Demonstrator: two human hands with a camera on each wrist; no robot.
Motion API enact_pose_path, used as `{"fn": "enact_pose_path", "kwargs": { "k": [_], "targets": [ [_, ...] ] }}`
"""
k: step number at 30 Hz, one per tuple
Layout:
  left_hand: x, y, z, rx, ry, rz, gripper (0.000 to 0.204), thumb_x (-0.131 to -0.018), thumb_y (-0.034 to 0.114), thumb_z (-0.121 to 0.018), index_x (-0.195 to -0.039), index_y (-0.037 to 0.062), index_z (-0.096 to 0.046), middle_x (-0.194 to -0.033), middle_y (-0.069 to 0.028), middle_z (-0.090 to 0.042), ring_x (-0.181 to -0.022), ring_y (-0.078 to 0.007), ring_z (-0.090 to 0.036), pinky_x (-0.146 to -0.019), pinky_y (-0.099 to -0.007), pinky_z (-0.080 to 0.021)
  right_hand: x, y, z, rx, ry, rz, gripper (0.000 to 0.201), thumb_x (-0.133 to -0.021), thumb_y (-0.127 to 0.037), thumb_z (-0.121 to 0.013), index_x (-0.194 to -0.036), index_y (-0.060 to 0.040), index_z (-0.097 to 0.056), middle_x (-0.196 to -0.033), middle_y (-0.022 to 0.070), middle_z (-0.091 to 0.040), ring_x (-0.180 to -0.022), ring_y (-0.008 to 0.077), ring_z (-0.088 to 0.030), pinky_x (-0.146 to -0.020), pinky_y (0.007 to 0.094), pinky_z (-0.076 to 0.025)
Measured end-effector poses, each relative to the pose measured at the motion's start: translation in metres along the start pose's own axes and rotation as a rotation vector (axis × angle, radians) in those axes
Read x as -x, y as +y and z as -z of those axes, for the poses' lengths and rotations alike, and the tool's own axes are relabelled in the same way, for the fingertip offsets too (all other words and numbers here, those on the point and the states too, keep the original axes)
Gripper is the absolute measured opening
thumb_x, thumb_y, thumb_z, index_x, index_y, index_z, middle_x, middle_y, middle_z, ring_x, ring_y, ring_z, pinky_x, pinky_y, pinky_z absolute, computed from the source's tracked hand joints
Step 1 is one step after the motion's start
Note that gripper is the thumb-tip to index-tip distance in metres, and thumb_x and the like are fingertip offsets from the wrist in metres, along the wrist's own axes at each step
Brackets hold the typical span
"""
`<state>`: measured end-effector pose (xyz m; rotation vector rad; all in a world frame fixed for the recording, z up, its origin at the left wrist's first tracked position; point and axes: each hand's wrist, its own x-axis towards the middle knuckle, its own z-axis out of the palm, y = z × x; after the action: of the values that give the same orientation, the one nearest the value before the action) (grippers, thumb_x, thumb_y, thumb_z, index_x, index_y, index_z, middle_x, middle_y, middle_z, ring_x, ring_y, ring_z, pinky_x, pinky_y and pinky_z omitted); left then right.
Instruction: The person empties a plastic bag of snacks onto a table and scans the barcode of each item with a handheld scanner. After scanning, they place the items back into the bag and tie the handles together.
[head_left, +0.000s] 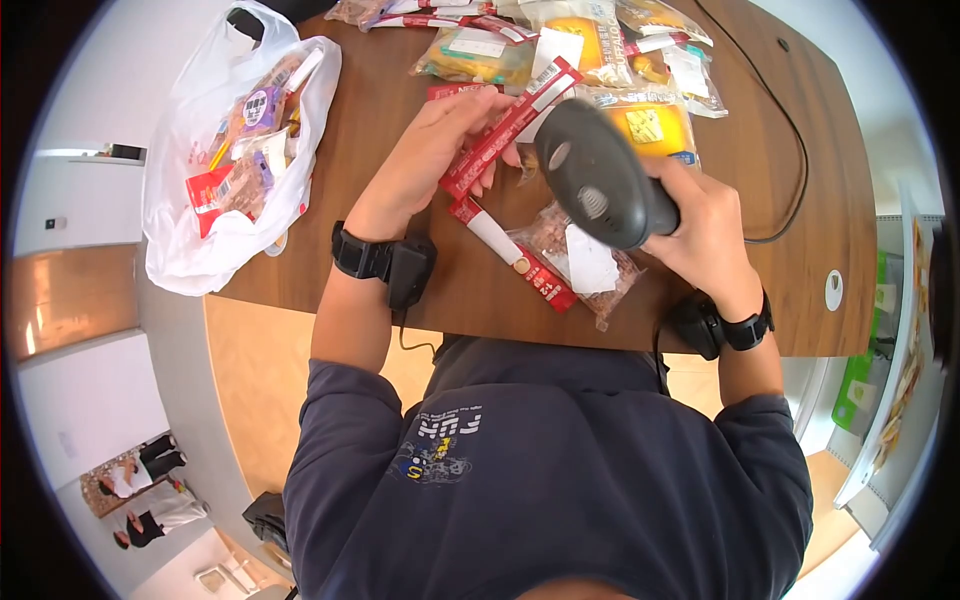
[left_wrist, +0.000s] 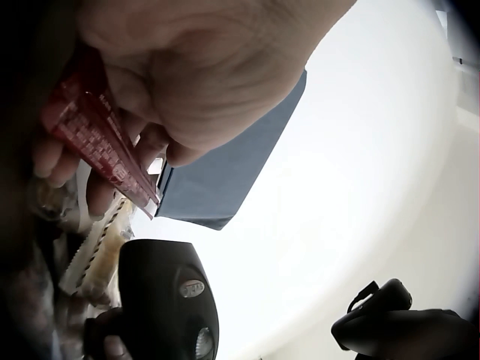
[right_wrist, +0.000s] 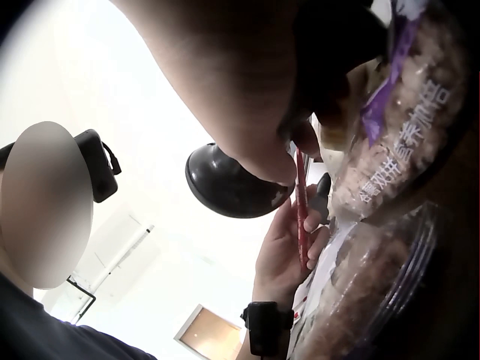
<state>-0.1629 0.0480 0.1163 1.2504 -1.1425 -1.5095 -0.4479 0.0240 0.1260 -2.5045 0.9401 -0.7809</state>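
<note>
My left hand (head_left: 425,150) holds a slim red coffee stick packet (head_left: 505,135) slantwise over the table, fingers behind it. In the left wrist view the packet (left_wrist: 101,139) lies between thumb and fingers. My right hand (head_left: 705,215) grips a black handheld barcode scanner (head_left: 600,180) by its handle, its head close to the packet's right side. Below the hands, a second red stick packet (head_left: 545,280) rests on the table beside a clear bag of pinkish-brown food (head_left: 625,275) with a white label. The right wrist view shows the scanner (right_wrist: 232,184) partly behind my forearm.
A white plastic bag (head_left: 170,210) of packaged snacks stands at the table's left edge. Several wrapped yellow breads (head_left: 595,45) and more red sticks lie at the back. A black cable (head_left: 800,150) runs along the right side of the wooden table (head_left: 360,110).
</note>
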Motion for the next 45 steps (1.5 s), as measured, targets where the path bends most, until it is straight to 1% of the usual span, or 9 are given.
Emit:
{"fn": "enact_pose_path", "kwargs": {
  "k": [14,21,25,29,33,35,38,43,45],
  "targets": [
    [0.000,0.005,0.005,0.054,-0.059,0.028,0.040,-0.103,0.030,-0.046,-0.130,0.0013,-0.053,-0.088,-0.0089,-0.067,-0.055,-0.0122,-0.060,-0.049,-0.0214,-0.049,-0.002,0.002,-0.001,0.037,0.069,-0.081,0.046,-0.065,-0.016,-0.079,-0.109,-0.0119,-0.066,-0.088,0.0118,-0.069,-0.078,0.0327,-0.067,-0.067,0.0389,-0.054],
    [0.003,0.009,0.032,0.279,0.015,-0.299,0.052,-0.097,0.016,-0.053,-0.146,0.0047,-0.038,-0.126,-0.0136,-0.060,-0.079,-0.0159,-0.066,-0.054,-0.0246,-0.053,-0.005,-0.005,-0.001,0.067,0.046,-0.088,0.046,-0.064,-0.016,-0.082,-0.107,-0.0115,-0.066,-0.090,0.0120,-0.069,-0.080,0.0330,-0.067,-0.068,0.0397,-0.053],
    [0.009,0.019,0.062,0.348,0.232,-0.551,0.048,-0.098,0.014,-0.053,-0.144,0.0056,-0.041,-0.134,-0.0077,-0.057,-0.088,-0.0164,-0.066,-0.064,-0.0268,-0.055,-0.003,-0.006,0.002,0.094,0.008,-0.062,0.046,-0.063,-0.012,-0.081,-0.106,-0.0106,-0.065,-0.090,0.0122,-0.070,-0.080,0.0330,-0.067,-0.069,0.0389,-0.054],
    [-0.002,0.033,0.129,0.707,0.681,-0.835,0.039,-0.101,0.019,-0.048,-0.134,-0.0019,-0.048,-0.137,-0.0181,-0.053,-0.113,-0.0285,-0.060,-0.094,-0.0353,-0.054,-0.005,-0.005,0.002,0.076,0.011,-0.042,0.047,-0.063,-0.011,-0.081,-0.107,-0.0106,-0.065,-0.091,0.0121,-0.070,-0.080,0.0330,-0.067,-0.069,0.0385,-0.054],
    [0.014,0.053,0.165,1.077,0.463,-0.867,0.052,-0.104,0.034,-0.042,-0.134,-0.0073,-0.036,-0.139,-0.0248,-0.048,-0.128,-0.0357,-0.050,-0.104,-0.0400,-0.048,-0.003,-0.005,0.001,0.079,0.006,-0.019,0.048,-0.063,-0.013,-0.081,-0.108,-0.0110,-0.065,-0.092,0.0126,-0.070,-0.081,0.0336,-0.067,-0.068,0.0393,-0.054],
    [0.011,0.051,0.146,0.994,0.504,-0.840,0.055,-0.103,0.037,-0.042,-0.136,-0.0059,-0.031,-0.140,-0.0244,-0.047,-0.123,-0.0347,-0.053,-0.103,-0.0393,-0.049,-0.002,-0.004,0.001,0.088,0.006,-0.030,0.048,-0.063,-0.014,-0.081,-0.108,-0.0112,-0.065,-0.092,0.0129,-0.070,-0.080,0.0339,-0.067,-0.068,0.0398,-0.054],
    [0.007,0.024,0.112,0.527,0.373,-0.576,0.043,-0.103,0.034,-0.046,-0.128,-0.0009,-0.047,-0.133,-0.0173,-0.056,-0.096,-0.0239,-0.064,-0.089,-0.0351,-0.053,-0.001,-0.003,0.001,0.105,0.000,0.003,0.049,-0.065,-0.019,-0.081,-0.111,-0.0127,-0.065,-0.089,0.0130,-0.069,-0.079,0.0348,-0.066,-0.067,0.0411,-0.053],
    [0.022,0.003,0.027,0.004,0.203,-0.157,0.026,-0.098,0.021,-0.056,-0.116,0.0029,-0.059,-0.114,-0.0100,-0.065,-0.095,-0.0198,-0.063,-0.089,-0.0330,-0.051,0.000,0.004,0.000,0.120,0.013,-0.011,0.047,-0.067,-0.020,-0.080,-0.111,-0.0143,-0.065,-0.088,0.0122,-0.070,-0.078,0.0339,-0.066,-0.066,0.0408,-0.053],
    [0.040,0.001,0.008,-0.575,-0.148,-0.216,0.028,-0.089,0.013,-0.067,-0.114,0.0041,-0.062,-0.117,-0.0061,-0.064,-0.103,-0.0183,-0.059,-0.093,-0.0336,-0.048,0.001,0.004,0.000,0.106,0.031,-0.008,0.046,-0.067,-0.020,-0.080,-0.110,-0.0148,-0.065,-0.088,0.0116,-0.070,-0.077,0.0335,-0.066,-0.066,0.0406,-0.054]
  ]
}}
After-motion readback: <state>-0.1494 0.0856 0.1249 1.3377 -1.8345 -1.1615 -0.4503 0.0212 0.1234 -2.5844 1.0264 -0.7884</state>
